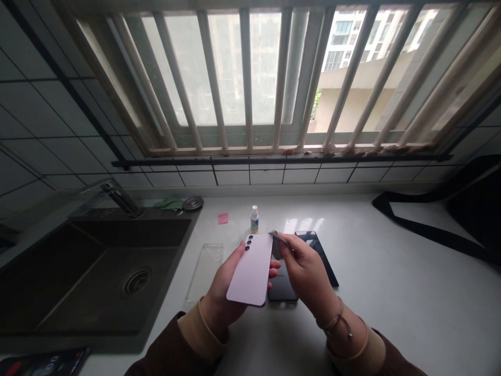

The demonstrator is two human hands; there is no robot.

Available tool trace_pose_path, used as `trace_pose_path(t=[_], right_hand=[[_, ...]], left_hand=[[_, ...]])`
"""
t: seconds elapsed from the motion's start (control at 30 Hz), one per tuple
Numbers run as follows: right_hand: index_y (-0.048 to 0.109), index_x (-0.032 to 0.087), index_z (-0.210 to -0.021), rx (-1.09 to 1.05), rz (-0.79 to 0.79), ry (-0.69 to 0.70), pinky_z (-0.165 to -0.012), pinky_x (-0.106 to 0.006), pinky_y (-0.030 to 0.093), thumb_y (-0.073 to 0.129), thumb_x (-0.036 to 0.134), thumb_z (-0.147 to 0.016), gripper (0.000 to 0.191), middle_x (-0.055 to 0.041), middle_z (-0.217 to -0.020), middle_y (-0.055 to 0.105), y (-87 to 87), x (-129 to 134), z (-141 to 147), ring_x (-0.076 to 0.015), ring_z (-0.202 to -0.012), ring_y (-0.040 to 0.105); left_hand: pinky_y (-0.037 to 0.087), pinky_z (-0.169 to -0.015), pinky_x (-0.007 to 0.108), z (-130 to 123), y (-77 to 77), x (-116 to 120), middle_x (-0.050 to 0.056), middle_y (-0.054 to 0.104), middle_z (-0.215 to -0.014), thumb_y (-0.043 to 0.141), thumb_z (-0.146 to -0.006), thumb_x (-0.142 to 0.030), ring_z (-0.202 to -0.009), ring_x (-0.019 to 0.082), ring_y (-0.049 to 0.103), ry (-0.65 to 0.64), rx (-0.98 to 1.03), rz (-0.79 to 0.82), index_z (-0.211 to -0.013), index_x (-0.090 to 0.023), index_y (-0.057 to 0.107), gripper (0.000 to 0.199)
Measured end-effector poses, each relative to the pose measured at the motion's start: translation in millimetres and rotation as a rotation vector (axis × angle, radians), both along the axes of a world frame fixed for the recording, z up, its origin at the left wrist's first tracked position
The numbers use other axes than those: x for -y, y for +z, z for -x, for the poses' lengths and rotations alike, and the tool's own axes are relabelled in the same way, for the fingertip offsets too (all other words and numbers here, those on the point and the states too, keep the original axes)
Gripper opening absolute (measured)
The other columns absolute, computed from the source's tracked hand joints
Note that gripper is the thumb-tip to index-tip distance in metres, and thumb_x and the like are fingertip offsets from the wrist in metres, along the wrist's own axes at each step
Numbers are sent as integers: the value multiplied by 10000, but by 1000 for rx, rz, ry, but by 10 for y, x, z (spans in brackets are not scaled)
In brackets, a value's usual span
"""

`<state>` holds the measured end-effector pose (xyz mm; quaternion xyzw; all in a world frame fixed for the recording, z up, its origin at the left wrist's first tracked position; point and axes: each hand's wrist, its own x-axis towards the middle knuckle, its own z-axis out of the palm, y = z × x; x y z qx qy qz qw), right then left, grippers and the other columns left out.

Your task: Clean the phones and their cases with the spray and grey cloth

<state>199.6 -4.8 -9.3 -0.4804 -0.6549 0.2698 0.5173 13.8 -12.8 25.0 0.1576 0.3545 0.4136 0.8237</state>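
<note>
**my bench, items largest to smallest:**

1. wide barred window, pale metal bars, apt block outside.
2. black-grouted white tile wall, left of + below window.
3. white stone countertop, runs under everything.
4. dark square steel sink, set in counter on my left, round drain strainer in base.
5. black fabric bag with long strap, far right of counter.
6. chrome faucet, at back of sink.
7. clear plastic phone case, lying flat left of my hands.
8. black glossy phone, on counter right of hands, partly under my right hand.
9. dark phone, flat on counter directly below hands, not touched.
10. lilac phone with triple rear cameras, back up, held in air over dark phone.
11. my left hand, clamped round lilac phone from below, brown sleeve w/ tan cuff.
12. my right hand, braided cord bracelet on wrist, pinching small grey wipe against lilac phone's top edge. hands close together, both on same phone.
13. dark phone at bottom-left corner of view, partly cut off.
14. crumpled green cloth, by faucet.
15. small white dropper bottle, upright behind hands.
16. pink sticky note, flat on counter.
</note>
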Motion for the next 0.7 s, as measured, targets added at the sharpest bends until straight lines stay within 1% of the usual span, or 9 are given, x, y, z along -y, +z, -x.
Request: trace_pose_path(t=[0.13, 0.23, 0.33, 0.47, 0.57, 0.7], right_hand=[[724, 266, -1305, -18, -41, 22, -1016, -423, 580, 537, 248, -1074, 297, -85, -1268, 748, -10, 4, 21, -247, -1165, 709], [740, 267, -1278, -29, -78, 52, -1010, -423, 592, 543, 230, -1076, 285, -90, -1252, 743, 19, 28, 45, -245, -1158, 709], [745, 269, -1272, -38, -114, 114, -992, -416, 610, 546, 206, -1075, 287, -95, -1240, 735, 52, 55, 74, -242, -1144, 712], [726, 273, -1318, -29, -168, 171, -990, -416, 619, 537, 159, -1073, 330, -102, -1268, 721, 82, 80, 97, -238, -1166, 702], [710, 276, -1344, -36, -211, 221, -970, -399, 628, 531, 121, -1067, 365, -99, -1262, 717, 119, 111, 102, -225, -1155, 704], [687, 298, -1382, -28, -255, 308, -965, -388, 630, 523, 73, -1052, 431, -89, -1260, 719, 188, 181, 117, -213, -1149, 710]], left_hand=[[633, -615, 304, 4, -15, -6, 279, 792, -1043, 458, -1082, -526, -731, 245, 791, 1, -3, -1, -1346, 12, 639, 626], [621, -589, 300, -2, -35, -11, 242, 800, -972, 441, -1085, -535, -693, 240, 781, 31, -3, -22, -1308, -12, 665, 611], [597, -550, 285, -12, -44, -13, 175, 797, -886, 450, -1087, -511, -665, 232, 769, 96, 8, -33, -1255, -57, 695, 542], [579, -558, 254, -6, -47, -13, 76, 753, -743, 492, -1092, -430, -583, 176, 720, 191, 54, -40, -1175, -85, 720, 422], [596, -577, 277, 19, -50, -19, 81, 765, -779, 506, -1085, -447, -604, 189, 728, 207, 67, -43, -1202, -89, 713, 430], [634, -700, 287, 52, -48, -39, 97, 794, -916, 521, -1083, -430, -747, 193, 765, 257, 173, -36, -1331, -114, 674, 430]])
